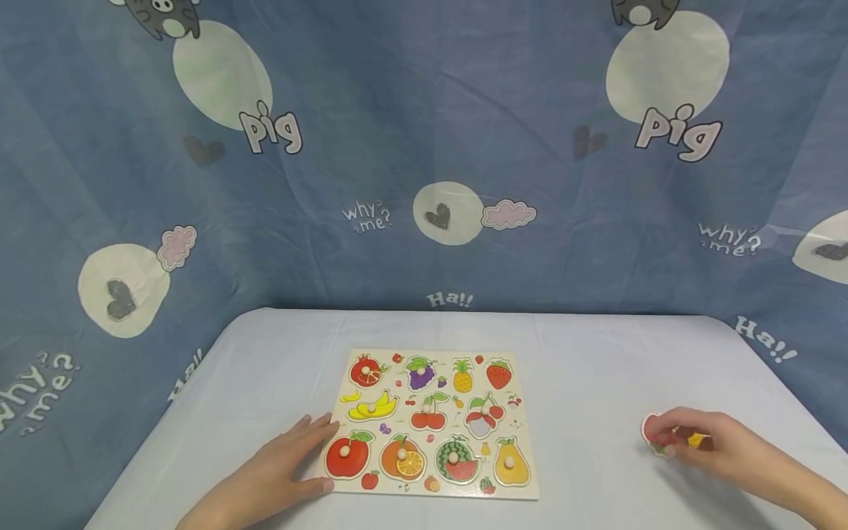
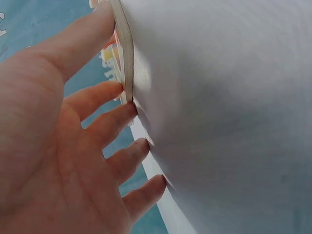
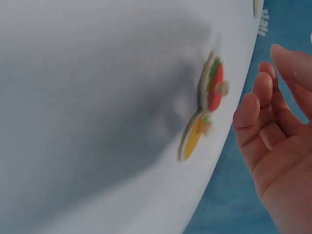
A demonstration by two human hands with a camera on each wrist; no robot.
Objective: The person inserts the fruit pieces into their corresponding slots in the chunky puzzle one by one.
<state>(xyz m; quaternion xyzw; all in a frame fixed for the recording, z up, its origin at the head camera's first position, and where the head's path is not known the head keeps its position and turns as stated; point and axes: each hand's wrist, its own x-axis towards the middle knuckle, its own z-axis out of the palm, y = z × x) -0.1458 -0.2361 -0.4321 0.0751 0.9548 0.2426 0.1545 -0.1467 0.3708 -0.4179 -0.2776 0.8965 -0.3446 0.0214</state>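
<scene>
A wooden fruit puzzle board (image 1: pixel 450 493) lies flat on the table, most of its fruit pieces bearing small round knobs. Against its left edge rests my left hand (image 1: pixel 271 467), thumb by the near corner; the left wrist view shows the fingers (image 2: pixel 107 124) spread along that edge. At the right, my right hand (image 1: pixel 712 442) hovers over two knobbed pieces, fingers loosely bent. One is a red and green piece (image 3: pixel 214 87), the other a yellow-orange piece (image 3: pixel 191 139); they lie side by side on the table. A gap separates the fingers from both knobs in the right wrist view.
White cloth covers the table (image 1: pixel 583 383), and a shadow falls beneath my right hand. Blue printed fabric (image 1: pixel 371 272) hangs behind the table and along its sides.
</scene>
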